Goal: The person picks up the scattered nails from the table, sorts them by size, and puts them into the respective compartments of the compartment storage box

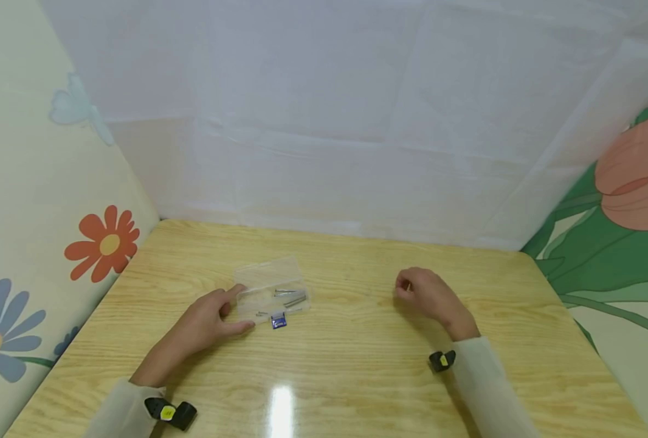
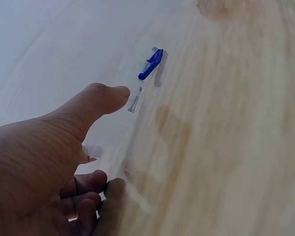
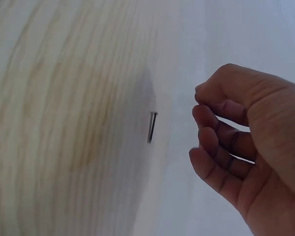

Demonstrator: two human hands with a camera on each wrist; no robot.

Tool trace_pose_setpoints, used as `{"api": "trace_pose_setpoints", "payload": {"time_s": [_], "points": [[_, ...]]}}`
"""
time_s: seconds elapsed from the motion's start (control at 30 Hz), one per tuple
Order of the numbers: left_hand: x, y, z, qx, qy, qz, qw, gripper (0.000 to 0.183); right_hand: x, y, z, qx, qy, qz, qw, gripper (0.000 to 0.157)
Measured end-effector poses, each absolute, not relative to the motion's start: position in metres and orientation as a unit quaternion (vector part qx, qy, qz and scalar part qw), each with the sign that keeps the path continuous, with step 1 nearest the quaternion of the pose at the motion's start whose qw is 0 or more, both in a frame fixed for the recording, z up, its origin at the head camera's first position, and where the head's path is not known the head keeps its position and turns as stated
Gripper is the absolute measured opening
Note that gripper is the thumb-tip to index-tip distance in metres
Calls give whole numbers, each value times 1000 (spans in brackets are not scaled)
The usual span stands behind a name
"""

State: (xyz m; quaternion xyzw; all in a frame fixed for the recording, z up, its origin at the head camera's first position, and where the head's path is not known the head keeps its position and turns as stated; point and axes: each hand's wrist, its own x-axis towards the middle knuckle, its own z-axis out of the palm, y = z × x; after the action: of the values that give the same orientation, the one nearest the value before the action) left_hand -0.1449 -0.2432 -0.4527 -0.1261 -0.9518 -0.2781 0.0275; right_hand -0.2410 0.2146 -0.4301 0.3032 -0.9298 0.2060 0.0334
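Note:
A clear plastic box [image 1: 304,292] with its lid [image 1: 269,272] raised stands left of the middle of the table. Several metal nails [image 1: 295,301] lie in it, and a blue latch [image 1: 278,320] hangs at its front. My left hand [image 1: 214,319] grips the box's left end, thumb along the front wall, index finger toward the back. Well to the right, my right hand [image 1: 425,295] hovers over the table with fingers curled and thumb against the index finger; I see nothing in it. Close by, a single nail [image 3: 152,128] lies on the wood in the right wrist view.
The wood-grain table [image 1: 346,359] ends at a white cloth backdrop [image 1: 324,121]. Flower-printed panels rise on the left [image 1: 23,213] and right [image 1: 630,267]. Dark camera mounts sit on the left [image 1: 171,413] and right [image 1: 442,361] wrists.

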Motion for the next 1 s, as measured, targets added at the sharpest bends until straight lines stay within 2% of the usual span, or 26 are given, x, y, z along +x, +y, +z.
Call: {"api": "trace_pose_setpoints", "payload": {"time_s": [0.33, 1.0], "points": [[-145, -244, -451, -127, -950, -283, 28, 77, -242, 228, -434, 286, -935, 210, 21, 5], [-144, -243, -452, -123, -950, -287, 24, 80, -252, 230, -439, 250, -961, 113, 17, 6]]}}
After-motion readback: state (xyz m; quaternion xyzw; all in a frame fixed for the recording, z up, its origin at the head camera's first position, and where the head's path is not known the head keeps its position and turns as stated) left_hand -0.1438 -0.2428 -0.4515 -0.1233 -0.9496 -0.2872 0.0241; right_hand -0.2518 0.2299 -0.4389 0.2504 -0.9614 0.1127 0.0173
